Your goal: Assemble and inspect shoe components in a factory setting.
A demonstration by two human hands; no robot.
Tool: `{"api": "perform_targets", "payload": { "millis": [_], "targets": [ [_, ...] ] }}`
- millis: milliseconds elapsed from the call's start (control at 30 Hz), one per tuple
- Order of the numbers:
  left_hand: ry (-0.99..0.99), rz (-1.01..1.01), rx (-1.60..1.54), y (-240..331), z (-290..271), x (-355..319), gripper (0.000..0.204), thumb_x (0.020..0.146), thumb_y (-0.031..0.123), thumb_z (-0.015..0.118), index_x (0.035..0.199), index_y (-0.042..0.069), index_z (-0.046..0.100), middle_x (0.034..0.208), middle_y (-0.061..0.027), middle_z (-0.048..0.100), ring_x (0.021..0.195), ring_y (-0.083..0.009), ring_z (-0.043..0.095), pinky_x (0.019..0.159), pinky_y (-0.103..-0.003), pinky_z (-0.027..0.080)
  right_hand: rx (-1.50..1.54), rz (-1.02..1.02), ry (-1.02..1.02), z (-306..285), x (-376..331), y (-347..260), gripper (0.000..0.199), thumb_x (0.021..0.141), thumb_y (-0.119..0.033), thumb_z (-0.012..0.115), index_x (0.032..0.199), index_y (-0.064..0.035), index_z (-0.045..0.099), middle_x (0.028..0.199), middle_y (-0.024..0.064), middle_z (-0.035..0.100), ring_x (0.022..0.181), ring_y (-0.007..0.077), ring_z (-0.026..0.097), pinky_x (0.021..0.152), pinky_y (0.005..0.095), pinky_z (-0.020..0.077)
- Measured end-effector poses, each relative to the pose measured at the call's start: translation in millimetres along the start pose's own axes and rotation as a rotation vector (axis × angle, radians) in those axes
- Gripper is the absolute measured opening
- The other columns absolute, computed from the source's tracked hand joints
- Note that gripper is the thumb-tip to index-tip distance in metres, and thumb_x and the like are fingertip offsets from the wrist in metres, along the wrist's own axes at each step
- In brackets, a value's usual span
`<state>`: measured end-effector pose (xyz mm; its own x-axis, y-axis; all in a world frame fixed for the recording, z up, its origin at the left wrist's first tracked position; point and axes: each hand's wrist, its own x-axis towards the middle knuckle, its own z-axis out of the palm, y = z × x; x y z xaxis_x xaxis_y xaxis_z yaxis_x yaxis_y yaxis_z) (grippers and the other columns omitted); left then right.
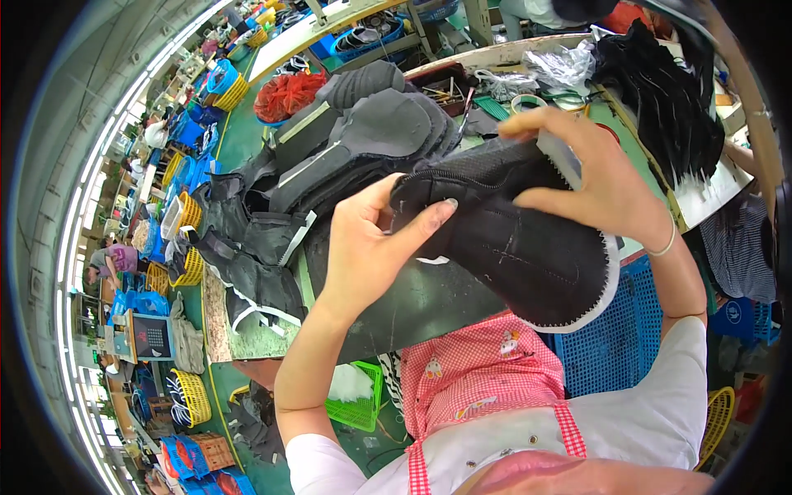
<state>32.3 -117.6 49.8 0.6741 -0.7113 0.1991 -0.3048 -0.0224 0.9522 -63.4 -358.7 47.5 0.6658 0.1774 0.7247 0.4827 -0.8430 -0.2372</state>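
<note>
Your left hand (363, 247) covers the near end of the black shoe upper (503, 239), and your right hand (594, 177) hides its far edge. The baskets (190, 396) at the rim blur too small to tell their contents.

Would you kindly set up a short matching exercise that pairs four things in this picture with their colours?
Things:
1. Shoe upper held in the left hand and right hand
2. Apron
3. Crate by the right forearm
4. Basket on the floor, far left

Colours:
A. Blue
B. Yellow
C. Black with a white edge
D. Red and white check

Pairs: 1-C, 2-D, 3-A, 4-B
</note>
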Motion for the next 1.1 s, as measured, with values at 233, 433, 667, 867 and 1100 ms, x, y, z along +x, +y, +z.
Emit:
{"api": "perform_targets", "payload": {
  "millis": [233, 433, 667, 867, 1100],
  "targets": [
    [0.082, 0.141, -0.023, 6.1, 11.7, -5.2, 0.021, 0.091, 0.012, 0.066, 0.105, -0.004, 0.067, 0.070, 0.0052, 0.059, 0.065, -0.0006, 0.048, 0.058, -0.017, 0.040, 0.116, 0.107, -0.123, 8.4, 13.5, -23.0, 0.038, 0.071, -0.030, 0.081, 0.096, -0.0063, 0.063, 0.064, 0.0086, 0.057, 0.058, 0.0222, 0.058, 0.056, 0.0321, 0.0448],
    [0.202, 0.441, 0.011, -2.4, 13.7, -7.3, 0.018, 0.090, 0.009, 0.066, 0.103, -0.004, 0.068, 0.067, 0.0053, 0.055, 0.060, 0.0001, 0.043, 0.052, -0.017, 0.032, 0.622, 0.306, -0.115, 0.6, 9.6, -37.3, 0.021, 0.082, -0.017, 0.076, 0.084, 0.0006, 0.063, 0.063, 0.0034, 0.052, 0.061, 0.0045, 0.041, 0.054, 0.0256, 0.0381],
    [0.369, 0.478, 0.061, 2.9, 21.7, -0.9, 0.016, 0.090, 0.012, 0.068, 0.086, -0.003, 0.065, 0.068, 0.0039, 0.058, 0.061, 0.0002, 0.045, 0.053, -0.017, 0.035, 1.107, 0.440, -0.133, 11.7, -2.7, -36.5, 0.020, 0.093, -0.017, 0.065, 0.093, 0.0031, 0.065, 0.076, -0.0069, 0.056, 0.073, 0.0009, 0.045, 0.062, 0.0211, 0.0396],
    [0.345, 0.524, 0.267, 5.3, 26.2, 9.8, 0.014, 0.084, 0.011, 0.074, 0.085, 0.001, 0.064, 0.064, -0.0012, 0.058, 0.057, -0.0030, 0.047, 0.051, -0.023, 0.039, 0.681, 0.190, -0.162, 7.4, 13.9, -29.2, 0.028, 0.085, -0.020, 0.074, 0.096, 0.0025, 0.063, 0.080, -0.0007, 0.062, 0.075, 0.0028, 0.051, 0.067, 0.0233, 0.0455],
    [0.356, 0.468, 0.187, 5.9, 36.7, 20.9, 0.029, 0.094, 0.022, 0.063, 0.076, 0.000, 0.055, 0.062, 0.0023, 0.045, 0.059, -0.0039, 0.038, 0.052, -0.024, 0.032, 1.731, 0.737, -0.056, 50.9, -8.1, -32.2, 0.022, 0.092, -0.024, 0.066, 0.100, -0.0034, 0.071, 0.088, 0.0017, 0.071, 0.074, 0.0057, 0.065, 0.069, 0.0215, 0.0536]
  ]
}}
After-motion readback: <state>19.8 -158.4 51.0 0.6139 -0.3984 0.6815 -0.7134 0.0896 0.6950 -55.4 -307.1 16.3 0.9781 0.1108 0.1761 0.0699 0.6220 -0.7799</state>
